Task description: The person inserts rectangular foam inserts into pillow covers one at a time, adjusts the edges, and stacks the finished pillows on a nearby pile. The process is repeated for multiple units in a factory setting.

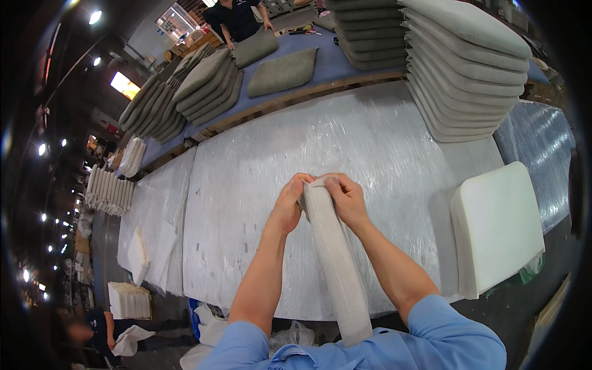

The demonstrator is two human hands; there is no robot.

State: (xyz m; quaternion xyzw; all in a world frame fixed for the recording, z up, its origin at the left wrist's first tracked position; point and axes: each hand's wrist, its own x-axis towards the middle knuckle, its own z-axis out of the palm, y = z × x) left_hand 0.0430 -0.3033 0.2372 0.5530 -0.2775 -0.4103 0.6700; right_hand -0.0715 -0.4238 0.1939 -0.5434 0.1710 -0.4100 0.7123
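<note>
A light beige fabric-covered cushion (335, 259) stands on edge before me, its narrow side up and its near end against my shirt. At its far end, my left hand (288, 203) pinches the cover's left corner. My right hand (346, 198) grips the right corner of the same cover, thumb on top. A bit of the cover's edge shows between the two hands; the fingertips are partly hidden by the fabric. Beneath lies a worktable (246, 166) wrapped in clear plastic film.
A tall stack of light grey cushions (465, 68) stands at the far right, with white foam pads (496, 228) near the right edge. Green-grey cushions (209, 86) lie on a blue table beyond, where a person (237, 18) stands. Another person (102, 333) holds white material at lower left.
</note>
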